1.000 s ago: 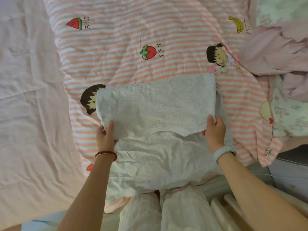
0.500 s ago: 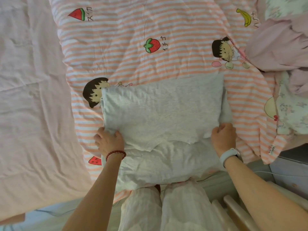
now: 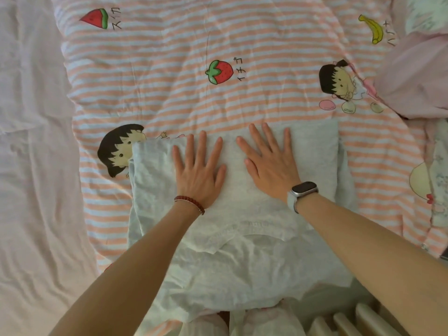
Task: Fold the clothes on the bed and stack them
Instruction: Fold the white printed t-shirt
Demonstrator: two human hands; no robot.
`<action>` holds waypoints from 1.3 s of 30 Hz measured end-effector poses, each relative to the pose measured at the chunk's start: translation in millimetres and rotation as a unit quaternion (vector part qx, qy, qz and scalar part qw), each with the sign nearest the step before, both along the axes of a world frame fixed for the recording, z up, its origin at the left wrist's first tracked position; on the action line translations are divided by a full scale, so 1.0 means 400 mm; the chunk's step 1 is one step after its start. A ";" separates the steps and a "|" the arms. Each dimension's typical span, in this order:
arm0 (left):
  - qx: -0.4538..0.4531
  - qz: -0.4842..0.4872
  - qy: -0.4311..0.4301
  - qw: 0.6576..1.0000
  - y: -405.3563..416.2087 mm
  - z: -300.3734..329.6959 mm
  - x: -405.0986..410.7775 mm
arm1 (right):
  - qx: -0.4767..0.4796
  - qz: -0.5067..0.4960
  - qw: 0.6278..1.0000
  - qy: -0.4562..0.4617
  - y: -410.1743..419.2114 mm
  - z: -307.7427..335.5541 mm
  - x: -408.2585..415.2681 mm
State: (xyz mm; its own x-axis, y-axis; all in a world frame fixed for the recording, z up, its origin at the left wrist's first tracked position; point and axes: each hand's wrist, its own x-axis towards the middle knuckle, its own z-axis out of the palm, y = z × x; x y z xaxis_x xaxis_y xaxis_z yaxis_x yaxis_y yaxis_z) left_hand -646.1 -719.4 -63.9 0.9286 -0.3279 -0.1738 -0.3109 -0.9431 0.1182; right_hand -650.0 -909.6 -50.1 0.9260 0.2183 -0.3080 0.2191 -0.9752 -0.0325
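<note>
On the grey T-shirt, fingers: all straight and spread apart, palms down, clamped on nothing.
Left hand (image 3: 197, 170): lies flat on the folded upper layer of the grey T-shirt (image 3: 312, 151), left of its middle; a red bead bracelet (image 3: 189, 202) circles the wrist.
Right hand (image 3: 269, 163): lies flat on the same layer, just beside the left hand but apart from it; a smartwatch (image 3: 301, 191) with a pale strap sits on the wrist.
Grey T-shirt: folded over itself, its far half doubled back toward the person, a crumpled lower layer showing nearer the person's knees.
Striped quilt (image 3: 169, 76): under the T-shirt, pink and white, printed with a strawberry (image 3: 219, 72), a watermelon slice (image 3: 95, 18), a banana (image 3: 372, 27) and cartoon girls.
Pink sheet (image 3: 31, 166): left of the T-shirt, beyond the quilt's edge.
Pink garment (image 3: 417, 76): heaped far right of the T-shirt.
</note>
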 end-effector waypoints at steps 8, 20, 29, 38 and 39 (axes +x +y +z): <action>0.091 0.014 0.032 0.995 0.152 -0.018 0.058 | -0.057 -0.126 0.989 0.058 -0.205 -0.012 -0.011; 0.064 0.031 0.281 0.957 0.189 0.126 0.260 | -0.037 -0.129 0.978 0.156 -0.235 0.104 0.145; -0.003 0.115 0.070 0.991 0.157 0.336 0.428 | -0.013 -0.180 0.983 -0.032 -0.250 0.316 0.292; -0.096 -0.003 -0.107 0.990 0.212 0.366 0.342 | 0.113 -0.185 0.938 -0.270 -0.237 0.313 0.151; -0.103 -0.041 -0.110 0.988 0.235 0.349 0.296 | 0.128 -0.181 0.938 -0.265 -0.232 0.295 0.090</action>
